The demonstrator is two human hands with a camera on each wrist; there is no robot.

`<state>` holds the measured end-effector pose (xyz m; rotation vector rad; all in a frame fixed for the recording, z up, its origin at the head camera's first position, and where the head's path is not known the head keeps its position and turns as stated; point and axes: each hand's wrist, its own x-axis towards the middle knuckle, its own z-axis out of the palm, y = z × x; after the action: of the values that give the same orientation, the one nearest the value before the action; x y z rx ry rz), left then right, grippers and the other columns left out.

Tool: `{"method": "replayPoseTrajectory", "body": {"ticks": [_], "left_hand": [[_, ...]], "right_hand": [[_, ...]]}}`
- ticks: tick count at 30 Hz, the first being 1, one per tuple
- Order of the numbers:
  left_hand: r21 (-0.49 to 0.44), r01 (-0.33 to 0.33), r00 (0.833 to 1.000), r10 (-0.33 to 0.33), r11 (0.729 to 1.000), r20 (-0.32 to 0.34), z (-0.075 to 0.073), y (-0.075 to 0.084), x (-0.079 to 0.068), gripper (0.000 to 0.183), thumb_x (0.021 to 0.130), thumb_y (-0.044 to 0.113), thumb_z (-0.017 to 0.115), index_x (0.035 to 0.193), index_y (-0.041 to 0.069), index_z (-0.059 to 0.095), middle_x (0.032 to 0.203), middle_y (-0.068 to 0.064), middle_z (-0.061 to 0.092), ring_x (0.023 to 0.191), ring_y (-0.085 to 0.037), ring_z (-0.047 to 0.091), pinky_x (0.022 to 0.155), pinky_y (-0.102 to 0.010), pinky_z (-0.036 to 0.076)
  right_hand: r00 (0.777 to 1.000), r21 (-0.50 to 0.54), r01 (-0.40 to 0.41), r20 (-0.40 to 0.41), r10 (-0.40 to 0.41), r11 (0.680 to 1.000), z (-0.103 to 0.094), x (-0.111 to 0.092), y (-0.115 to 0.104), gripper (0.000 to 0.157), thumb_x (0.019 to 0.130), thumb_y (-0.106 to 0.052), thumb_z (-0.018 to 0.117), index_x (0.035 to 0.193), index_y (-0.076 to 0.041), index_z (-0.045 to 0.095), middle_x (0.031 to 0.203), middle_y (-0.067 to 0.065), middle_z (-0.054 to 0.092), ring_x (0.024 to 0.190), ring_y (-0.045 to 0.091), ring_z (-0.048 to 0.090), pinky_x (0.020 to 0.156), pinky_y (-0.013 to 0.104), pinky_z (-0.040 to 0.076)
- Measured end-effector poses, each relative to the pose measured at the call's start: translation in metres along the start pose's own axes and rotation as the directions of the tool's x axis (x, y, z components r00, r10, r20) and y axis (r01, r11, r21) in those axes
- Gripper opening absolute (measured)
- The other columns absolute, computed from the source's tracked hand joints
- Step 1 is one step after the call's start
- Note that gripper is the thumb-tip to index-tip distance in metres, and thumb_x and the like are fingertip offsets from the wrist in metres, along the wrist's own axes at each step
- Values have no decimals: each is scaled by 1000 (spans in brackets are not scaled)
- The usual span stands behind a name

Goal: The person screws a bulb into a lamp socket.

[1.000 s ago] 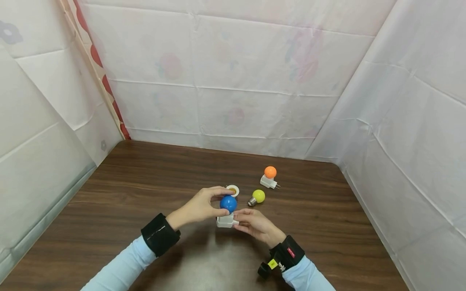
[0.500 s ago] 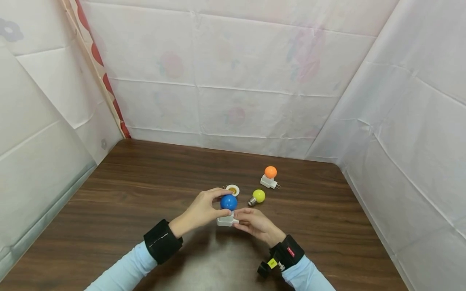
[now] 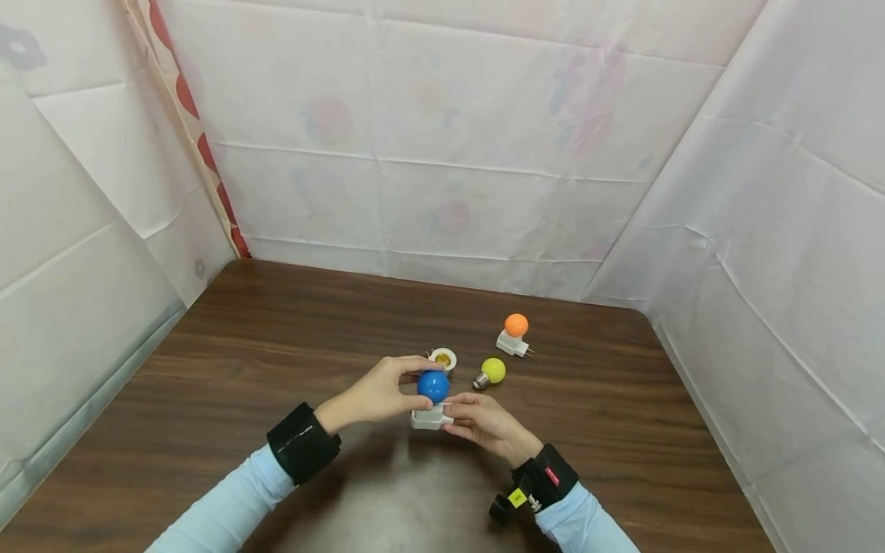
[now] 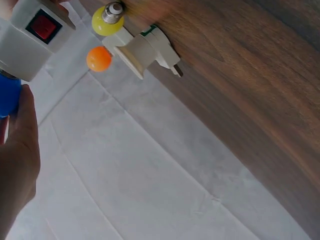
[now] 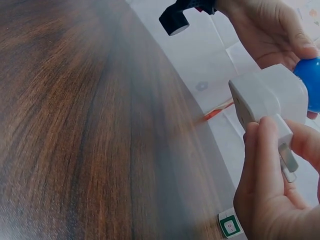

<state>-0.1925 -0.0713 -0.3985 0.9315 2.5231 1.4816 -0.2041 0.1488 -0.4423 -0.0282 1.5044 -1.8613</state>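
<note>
My left hand holds the blue light bulb, fingers on its far side and thumb on its near side. Directly under the bulb is a white plug-in lamp socket, which my right hand pinches by its plug end. Two metal prongs stick out past the right fingers in the right wrist view. A red rocker switch shows on the socket's face in the left wrist view. There the blue bulb meets the socket's mouth, with a narrow dark band between.
Behind the hands, a second white socket has its brass-coloured mouth showing. A yellow bulb with a metal screw base lies to its right. Farther back stands an orange bulb in a white plug socket. White sheeting borders the wooden table.
My left wrist shifts slightly right, then back left, while the fingers stay on the blue bulb. My right hand keeps the socket in nearly the same place. The other items stay put.
</note>
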Motion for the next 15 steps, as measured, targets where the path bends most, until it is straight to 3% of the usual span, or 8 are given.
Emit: {"method": "replayPoseTrajectory", "body": {"ticks": [9, 15], "left_hand": [[-21, 6, 999, -5, 1000, 46, -4, -3, 1, 48, 79, 21, 72, 123, 10, 57, 125, -7, 56, 109, -21, 57, 92, -35, 48], [-29, 8, 1000, -7, 1000, 30, -2, -1, -1, 48, 79, 23, 72, 123, 11, 57, 124, -8, 56, 109, -22, 56, 93, -39, 47]], "right_hand": [[1000, 13, -8, 1, 8, 1000, 2, -1, 1, 10, 89, -7, 58, 98, -6, 61, 89, 3, 63, 78, 10, 63, 76, 23, 54], [1000, 21, -7, -1, 7, 1000, 2, -2, 1, 10, 89, -7, 58, 98, -6, 61, 88, 2, 64, 77, 10, 63, 76, 23, 54]]}}
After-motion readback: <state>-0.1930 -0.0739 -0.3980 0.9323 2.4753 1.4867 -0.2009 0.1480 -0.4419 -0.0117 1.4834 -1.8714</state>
